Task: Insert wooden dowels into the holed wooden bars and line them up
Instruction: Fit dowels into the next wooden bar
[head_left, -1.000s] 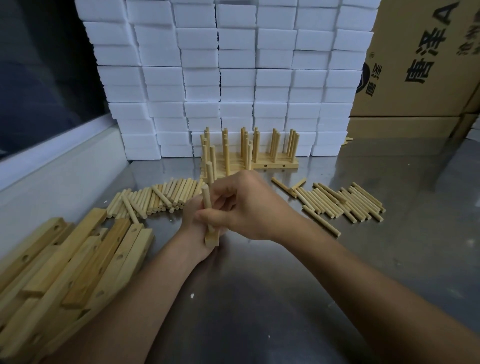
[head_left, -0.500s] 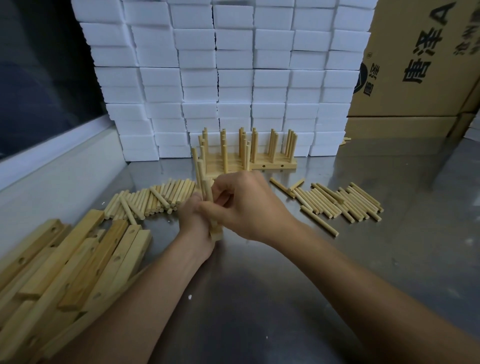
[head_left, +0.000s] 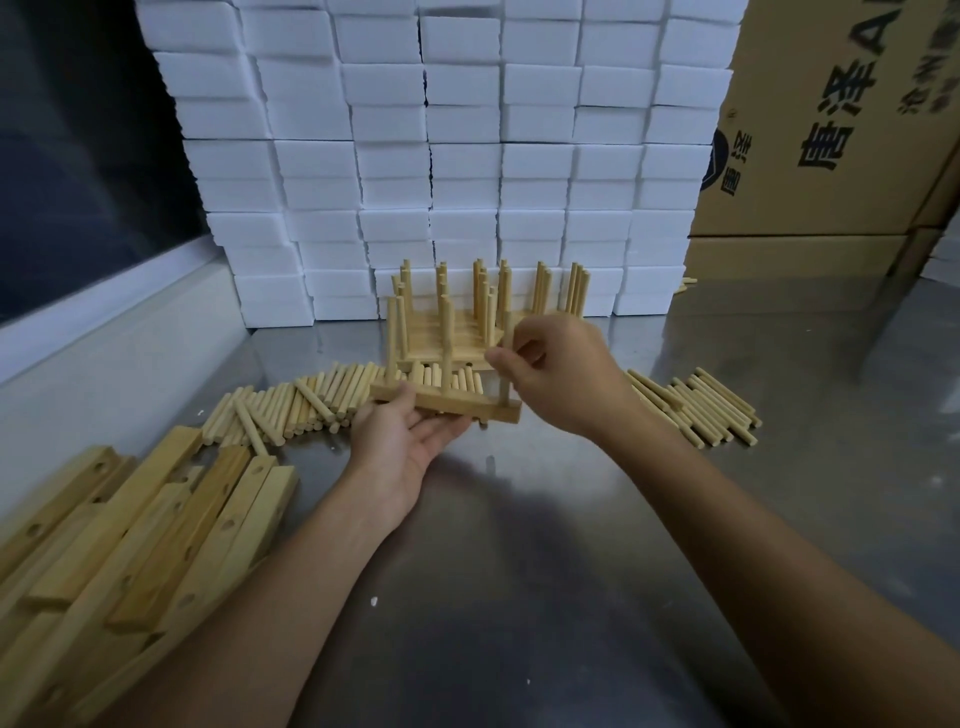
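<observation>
- I see the wooden bar (head_left: 451, 404) held level above the steel table (head_left: 519, 597), roughly at the middle of the view, in front of the finished bars.
- Three dowels stand upright in it: one near its left end (head_left: 394, 343), one near the middle (head_left: 445, 343) and one at its right end (head_left: 506, 358).
- My left hand (head_left: 400, 441) lies palm up under the bar's left half, fingers curled up along its near side and thumb on the far side, gripping it.
- My right hand (head_left: 558, 374) pinches the right-end dowel between thumb and fingertips, about halfway up its length; the other fingers are curled loosely behind.
- That dowel's lower tip pokes out just below the bar's underside.
- Behind the held bar, a group of finished bars (head_left: 457, 338) sits side by side on the table, their dowels standing in rows.
- Loose dowels (head_left: 311, 400) lie in a long row left of my left hand, touching one another; a second heap of dowels (head_left: 696, 408) lies to the right, beyond my right wrist.
- A pile of holed bars (head_left: 130, 530) without dowels lies at the lower left, overlapping at slight angles.
- A wall of white foam blocks (head_left: 441, 156) stands at the back of the table, with cardboard boxes (head_left: 831, 130) printed in black characters to its right.
</observation>
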